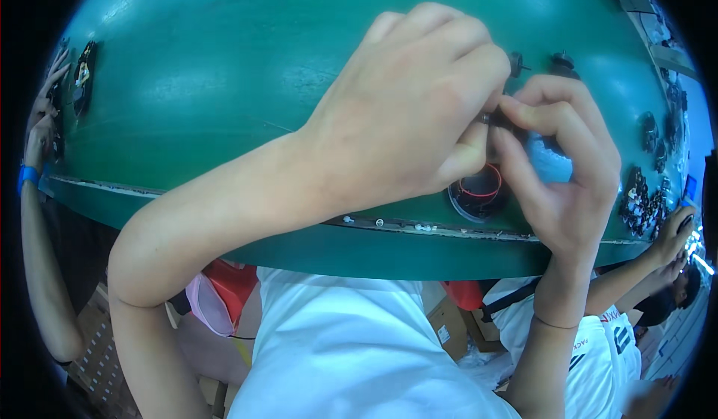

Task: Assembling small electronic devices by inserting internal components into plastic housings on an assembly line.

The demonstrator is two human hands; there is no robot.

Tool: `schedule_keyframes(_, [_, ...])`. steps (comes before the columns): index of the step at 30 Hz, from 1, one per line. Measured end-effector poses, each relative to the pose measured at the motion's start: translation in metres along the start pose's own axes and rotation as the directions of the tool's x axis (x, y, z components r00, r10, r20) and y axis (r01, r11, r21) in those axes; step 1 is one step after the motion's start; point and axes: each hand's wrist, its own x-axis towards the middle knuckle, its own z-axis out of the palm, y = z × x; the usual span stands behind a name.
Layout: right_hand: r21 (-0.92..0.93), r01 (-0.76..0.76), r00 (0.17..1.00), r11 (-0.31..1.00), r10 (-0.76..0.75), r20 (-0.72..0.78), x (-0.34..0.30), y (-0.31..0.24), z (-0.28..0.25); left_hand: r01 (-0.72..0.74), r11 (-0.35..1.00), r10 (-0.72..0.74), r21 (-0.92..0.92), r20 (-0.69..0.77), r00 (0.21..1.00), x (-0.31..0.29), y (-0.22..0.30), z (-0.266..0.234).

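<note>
My left hand point(419, 101) reaches across from the left, its fingers closed in a pinch with the back of the hand facing up. Against it is my right hand point(580, 146), thumb and forefinger also pinched together. Between the fingertips of both shows a small dark part point(493, 119) with a shiny end; the fingers cover most of it, so its kind cannot be made out. Below the hands, a round black part point(479, 198) with a loop of red wire lies by the table's front edge. A light blue piece point(548, 161) shows within the curve of my right hand.
Past my hands, two small black round parts point(563, 63) sit on the green table point(224, 52). Dark parts point(638, 202) are heaped at the right, near a co-worker's hand point(669, 239). At the far left another person's hands point(41, 123) are beside a black assembly point(84, 78).
</note>
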Motion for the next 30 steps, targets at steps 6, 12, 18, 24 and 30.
schedule_keyframes(6, [-0.010, 0.059, 0.998, 0.998, -0.059, -0.026, -0.004, 0.006, -0.002, -0.007, 1.000, 0.008, -0.017, 0.064, 0.998, 0.006, 0.003, -0.002])
schedule_keyframes(12, [-0.005, 0.074, 0.997, 0.997, -0.074, 0.000, -0.002, 0.005, -0.004, -0.027, 1.000, 0.027, 0.005, 0.038, 0.999, 0.007, 0.006, 0.003])
schedule_keyframes(18, [0.020, 0.041, 0.998, 0.999, -0.040, -0.058, -0.011, 0.010, 0.001, -0.034, 0.999, 0.035, -0.011, 0.076, 0.996, 0.010, 0.008, 0.004])
schedule_keyframes(24, [0.151, 0.047, 0.999, 0.987, -0.044, -0.022, -0.009, 0.023, -0.005, -0.021, 1.000, 0.020, 0.008, 0.129, 0.991, 0.012, 0.010, -0.002])
schedule_keyframes(30, [0.229, 0.001, 1.000, 0.973, -0.005, 0.016, -0.012, 0.031, -0.009, -0.014, 1.000, 0.015, -0.011, 0.155, 0.988, 0.013, 0.012, 0.000])
